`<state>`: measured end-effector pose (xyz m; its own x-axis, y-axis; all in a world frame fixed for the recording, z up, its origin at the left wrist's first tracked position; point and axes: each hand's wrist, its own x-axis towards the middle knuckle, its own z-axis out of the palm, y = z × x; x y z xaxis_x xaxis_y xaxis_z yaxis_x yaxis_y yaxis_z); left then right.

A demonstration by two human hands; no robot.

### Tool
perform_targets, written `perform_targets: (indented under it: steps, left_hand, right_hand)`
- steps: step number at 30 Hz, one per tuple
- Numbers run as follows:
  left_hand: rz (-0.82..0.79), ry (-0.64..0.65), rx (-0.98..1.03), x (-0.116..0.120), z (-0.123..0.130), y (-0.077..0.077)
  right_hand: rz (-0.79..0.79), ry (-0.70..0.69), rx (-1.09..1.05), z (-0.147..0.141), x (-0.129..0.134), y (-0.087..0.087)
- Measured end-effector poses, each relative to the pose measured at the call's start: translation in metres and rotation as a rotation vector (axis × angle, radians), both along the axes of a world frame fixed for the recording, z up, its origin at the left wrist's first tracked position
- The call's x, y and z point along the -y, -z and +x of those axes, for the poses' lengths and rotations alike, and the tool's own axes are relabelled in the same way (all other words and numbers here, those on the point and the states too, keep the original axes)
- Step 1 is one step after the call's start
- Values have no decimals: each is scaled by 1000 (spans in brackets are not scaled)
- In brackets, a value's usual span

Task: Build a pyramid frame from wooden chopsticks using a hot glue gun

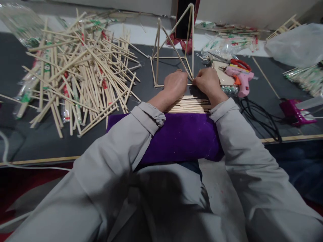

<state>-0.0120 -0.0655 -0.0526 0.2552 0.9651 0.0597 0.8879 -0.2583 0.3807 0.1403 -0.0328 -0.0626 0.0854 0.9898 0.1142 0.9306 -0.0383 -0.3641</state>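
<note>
A frame built of wooden chopsticks stands on the dark table, with a square base, uprights and slanting sticks. My left hand is closed at the front base stick, close to the foot of a slanting chopstick; its fingertips are mostly hidden behind the knuckles. At the front right corner of the frame, my right hand pinches where the sticks meet. Under my wrists lies a row of loose chopsticks, beside a purple cloth at the table's near edge.
A large heap of chopsticks, some in wrappers, covers the left. To the right are a pink glue gun, red-handled scissors, a black cable and a purple power strip. A phone stands behind the frame.
</note>
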Motion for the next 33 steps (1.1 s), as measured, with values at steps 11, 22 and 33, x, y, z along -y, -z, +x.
perform_targets:
  steps: [11, 22, 33]
  left_hand:
    - [48, 25, -110, 4, 0, -5]
    - [11, 30, -84, 5, -2, -6]
    - [31, 21, -119, 7, 0, -8]
  right_hand:
    - [38, 25, 9, -8, 7, 0]
    - [-9, -122, 89, 10, 31, -19]
    - [-2, -48, 179, -4, 29, -5]
